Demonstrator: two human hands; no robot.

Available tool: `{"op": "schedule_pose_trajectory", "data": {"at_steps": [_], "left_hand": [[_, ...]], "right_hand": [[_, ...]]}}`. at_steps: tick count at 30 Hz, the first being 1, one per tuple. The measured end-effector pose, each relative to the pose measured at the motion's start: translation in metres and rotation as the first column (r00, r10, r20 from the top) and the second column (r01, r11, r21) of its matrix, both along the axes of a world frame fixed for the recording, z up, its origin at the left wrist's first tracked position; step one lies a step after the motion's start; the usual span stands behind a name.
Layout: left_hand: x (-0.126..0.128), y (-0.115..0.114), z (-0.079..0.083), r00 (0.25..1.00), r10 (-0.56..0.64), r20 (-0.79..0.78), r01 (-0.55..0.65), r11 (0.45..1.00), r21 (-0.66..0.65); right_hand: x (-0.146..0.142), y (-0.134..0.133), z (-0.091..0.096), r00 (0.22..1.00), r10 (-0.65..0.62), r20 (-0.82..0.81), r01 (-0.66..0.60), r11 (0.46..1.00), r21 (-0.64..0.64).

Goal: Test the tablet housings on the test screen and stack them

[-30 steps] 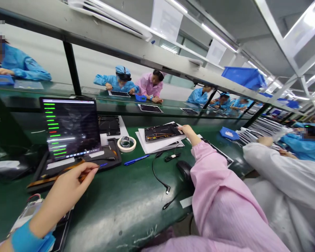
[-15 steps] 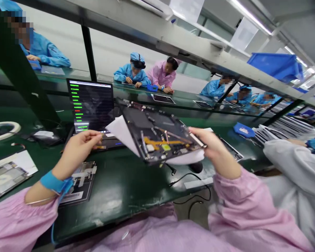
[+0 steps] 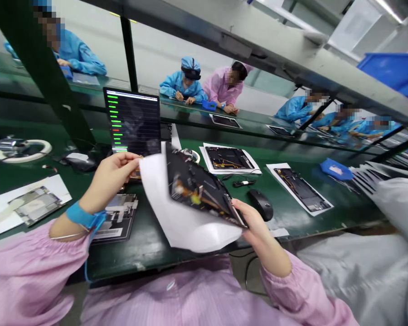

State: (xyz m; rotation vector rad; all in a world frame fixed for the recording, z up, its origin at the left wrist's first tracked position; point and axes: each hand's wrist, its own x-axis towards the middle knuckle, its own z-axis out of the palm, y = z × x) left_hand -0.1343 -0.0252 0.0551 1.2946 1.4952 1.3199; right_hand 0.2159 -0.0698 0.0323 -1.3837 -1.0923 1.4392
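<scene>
My right hand (image 3: 255,226) grips the right edge of an opened tablet housing (image 3: 204,183), tilted above the bench, its dark inside showing orange flex cables and a yellow-green patch. Beneath it hangs a curved white sheet (image 3: 159,213), its right end beside my right fingers. My left hand (image 3: 117,174) is closed in a pinch at the sheet's upper left corner; whether it grips the sheet or a small brownish piece by the fingertips is unclear. Below my left wrist, which wears a blue strap (image 3: 85,216), lies a dark panel with taped circuitry (image 3: 122,222).
A laptop (image 3: 134,120) stands behind my left hand. Opened tablet housings on white sheets (image 3: 229,158) (image 3: 302,190), a black mouse (image 3: 261,204) and a blue tray (image 3: 336,170) lie to the right. At left is a silvery part on paper (image 3: 37,206). Co-workers sit opposite; a grey sleeve is at right.
The tablet housing and my right hand have come lower and slightly left, and the housing is tipped more. More of the white sheet shows, now reaching my left fingertips. The camera view has shifted.
</scene>
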Motion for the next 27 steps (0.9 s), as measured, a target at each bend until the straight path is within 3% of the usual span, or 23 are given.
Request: {"op": "schedule_pose_trajectory", "data": {"at_steps": [3, 8, 11, 15, 17, 19, 21, 23, 25, 27], "left_hand": [[-0.005, 0.002, -0.003, 0.999, 0.029, 0.032, -0.029, 0.999, 0.028], [-0.005, 0.001, 0.002, 0.996, 0.076, -0.051, -0.073, 0.996, 0.058], [0.000, 0.002, -0.004, 0.988, -0.066, -0.136, 0.059, 0.997, -0.051], [0.005, 0.007, -0.025, 0.909, -0.335, -0.247, 0.270, 0.926, -0.263], [0.004, 0.009, -0.033, 0.860, -0.398, -0.321, 0.307, 0.904, -0.299], [0.004, 0.009, -0.036, 0.826, -0.396, -0.402, 0.306, 0.913, -0.270], [0.006, 0.008, -0.033, 0.816, -0.376, -0.439, 0.307, 0.925, -0.222], [0.012, 0.004, -0.029, 0.820, -0.411, -0.398, 0.351, 0.911, -0.217], [0.020, -0.002, -0.025, 0.805, -0.498, -0.324, 0.433, 0.865, -0.254], [0.029, -0.007, -0.025, 0.764, -0.564, -0.313, 0.492, 0.823, -0.282]], "right_hand": [[0.002, 0.003, 0.002, 0.997, -0.011, -0.079, 0.003, 0.995, -0.105], [-0.001, 0.000, -0.018, 0.991, -0.120, -0.054, 0.116, 0.990, -0.077], [-0.003, -0.001, -0.026, 0.996, -0.083, 0.041, 0.084, 0.996, -0.027], [0.006, 0.006, -0.027, 0.981, 0.055, 0.186, -0.069, 0.995, 0.070], [0.015, 0.011, -0.025, 0.940, 0.085, 0.329, -0.132, 0.984, 0.121], [0.022, 0.013, -0.020, 0.833, 0.058, 0.551, -0.192, 0.963, 0.189], [0.020, 0.011, -0.012, 0.659, -0.034, 0.751, -0.254, 0.930, 0.265], [0.005, 0.009, -0.002, 0.533, -0.079, 0.843, -0.366, 0.876, 0.313], [-0.024, 0.008, 0.006, 0.500, 0.023, 0.866, -0.560, 0.771, 0.303], [-0.061, 0.014, 0.008, 0.459, 0.195, 0.867, -0.742, 0.620, 0.254]]}}
